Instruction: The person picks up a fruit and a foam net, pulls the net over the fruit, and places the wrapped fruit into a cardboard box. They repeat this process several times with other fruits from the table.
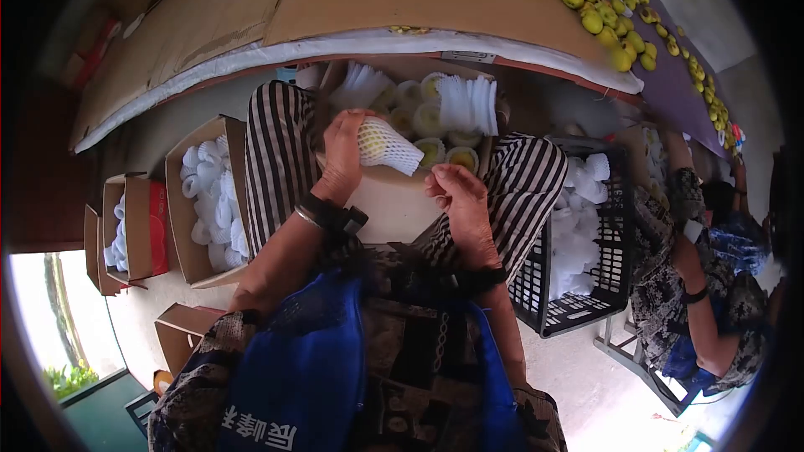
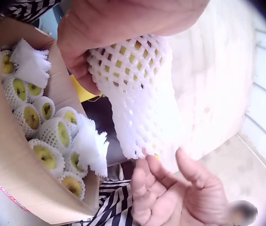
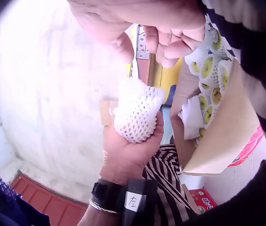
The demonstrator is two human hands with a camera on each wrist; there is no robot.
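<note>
My left hand (image 1: 340, 152) grips a yellow-green apple inside a white foam net sleeve (image 1: 389, 147), its loose end pointing to the right. In the left wrist view the apple's skin (image 2: 134, 57) shows through the mesh, and the sleeve's tail hangs past it. Beside that tail is my right hand (image 1: 462, 201), its fingers loosely bent and holding nothing; in the right wrist view a gap separates it from the sleeve. Between the knees beyond the hands, a cardboard box (image 2: 10, 141) holds several sleeved apples, with stacks of flat sleeves (image 1: 471, 105) on top.
A cardboard-covered table (image 1: 368, 4) runs across the far side, with many loose apples (image 1: 593, 20) at its right. A carton (image 1: 181, 226) of foam sleeves stands left; a black plastic crate (image 1: 578, 316) with more stands right. Another person (image 1: 699, 285) sits farther right.
</note>
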